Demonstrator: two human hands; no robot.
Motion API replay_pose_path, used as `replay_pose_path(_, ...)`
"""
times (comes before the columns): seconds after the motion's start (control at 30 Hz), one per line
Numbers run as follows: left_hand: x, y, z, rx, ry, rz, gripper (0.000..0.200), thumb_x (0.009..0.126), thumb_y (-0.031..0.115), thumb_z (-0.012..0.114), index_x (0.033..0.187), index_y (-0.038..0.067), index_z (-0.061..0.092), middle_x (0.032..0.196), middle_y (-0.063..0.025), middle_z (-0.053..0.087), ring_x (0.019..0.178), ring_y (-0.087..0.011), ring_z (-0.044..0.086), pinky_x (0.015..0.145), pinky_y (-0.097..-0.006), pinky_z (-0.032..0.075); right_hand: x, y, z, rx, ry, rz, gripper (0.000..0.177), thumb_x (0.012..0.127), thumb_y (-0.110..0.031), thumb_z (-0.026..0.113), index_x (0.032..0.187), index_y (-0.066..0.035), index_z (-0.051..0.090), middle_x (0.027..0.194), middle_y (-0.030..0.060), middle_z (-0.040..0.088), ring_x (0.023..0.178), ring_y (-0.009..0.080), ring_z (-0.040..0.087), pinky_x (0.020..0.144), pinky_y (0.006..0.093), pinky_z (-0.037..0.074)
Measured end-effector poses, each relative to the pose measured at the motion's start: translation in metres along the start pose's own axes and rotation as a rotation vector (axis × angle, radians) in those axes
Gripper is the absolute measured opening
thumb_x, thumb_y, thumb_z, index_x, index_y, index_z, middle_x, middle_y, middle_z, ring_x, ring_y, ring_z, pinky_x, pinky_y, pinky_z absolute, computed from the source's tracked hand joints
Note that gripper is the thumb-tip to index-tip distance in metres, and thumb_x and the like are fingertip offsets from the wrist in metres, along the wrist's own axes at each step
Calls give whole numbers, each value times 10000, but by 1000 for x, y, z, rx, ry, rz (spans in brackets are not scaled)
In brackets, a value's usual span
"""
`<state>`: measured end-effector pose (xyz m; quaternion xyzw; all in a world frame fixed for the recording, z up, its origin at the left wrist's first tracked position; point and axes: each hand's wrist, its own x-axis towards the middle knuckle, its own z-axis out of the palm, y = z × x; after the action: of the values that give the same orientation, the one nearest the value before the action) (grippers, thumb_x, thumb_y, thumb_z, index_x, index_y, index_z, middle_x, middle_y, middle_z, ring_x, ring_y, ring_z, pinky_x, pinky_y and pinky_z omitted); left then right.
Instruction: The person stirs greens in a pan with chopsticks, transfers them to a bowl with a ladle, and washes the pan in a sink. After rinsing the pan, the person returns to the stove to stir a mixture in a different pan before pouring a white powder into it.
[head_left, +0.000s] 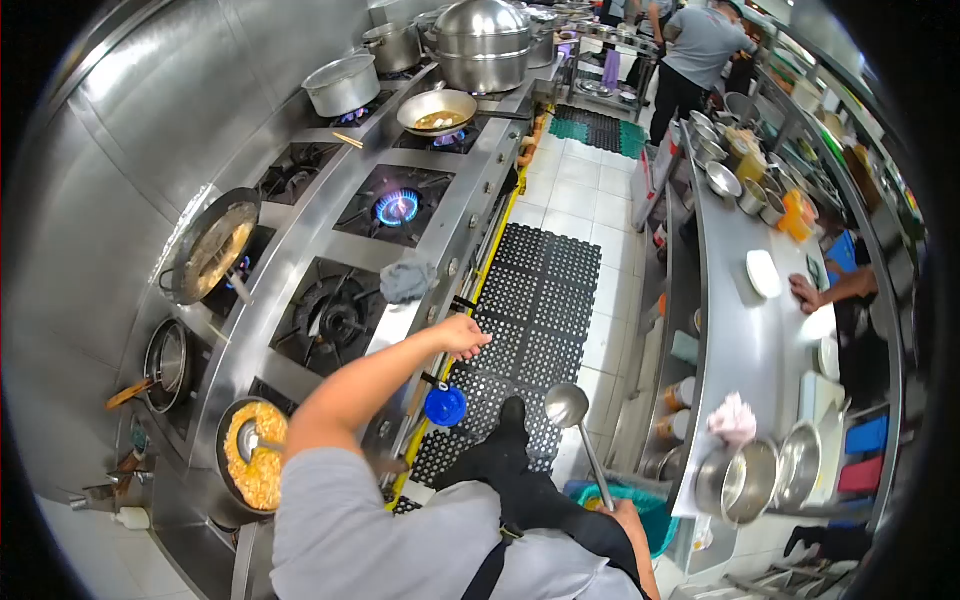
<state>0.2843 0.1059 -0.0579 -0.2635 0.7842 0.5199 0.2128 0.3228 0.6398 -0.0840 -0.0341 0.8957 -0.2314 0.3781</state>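
Observation:
My left hand (462, 335) reaches out to the front edge of the steel stove line (455, 215), fingers curled at the knob rail below a grey rag (406, 281); whether it grips anything I cannot tell. My right hand (628, 520) holds the long handle of a steel ladle (568, 405), bowl up, above the black floor mat (535, 300). A wok of yellow fried rice (252, 455) with a second ladle in it sits on the near burner by my left elbow.
A lit empty burner (397, 207) burns mid-stove. Pans and pots stand further back, including a frying pan (437, 110) and a big steamer (484, 45). A steel counter (745, 330) on the right holds bowls and plates. Another person's hand (805, 293) rests there; a person (695, 50) stands far back.

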Motion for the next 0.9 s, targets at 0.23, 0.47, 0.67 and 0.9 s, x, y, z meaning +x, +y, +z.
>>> replay_pose_path(0.23,167,5,-60,253,1357,122,334,764,235,684,1015,25,618,948,-191,675,980,-382,612,829,-468,493,94,-107,-106,11,66,-19,388,864,-277,681,669,46,589,538,138,571,416,230,573,447,394,463)
replay_pose_path(0.47,190,23,-148,390,1185,-8,193,756,230,698,846,69,640,761,-110,648,789,-325,621,737,-452,484,224,-170,-196,78,-30,-72,382,888,-248,661,652,-1,490,489,75,483,367,179,513,330,337,413)
replay_pose_path(0.67,172,58,-96,173,1343,185,114,792,171,653,783,69,602,672,-128,608,644,-332,601,581,-442,470,360,-245,-285,-169,-140,-218,370,877,-237,665,668,33,521,492,90,493,387,193,527,378,352,425)
replay_pose_path(0.9,283,-22,28,-1094,891,-535,421,846,310,693,1103,9,548,692,-149,634,549,-245,618,460,-368,479,472,-382,-371,-313,-267,-323,361,891,-254,639,690,35,556,489,85,504,389,182,521,393,352,405)
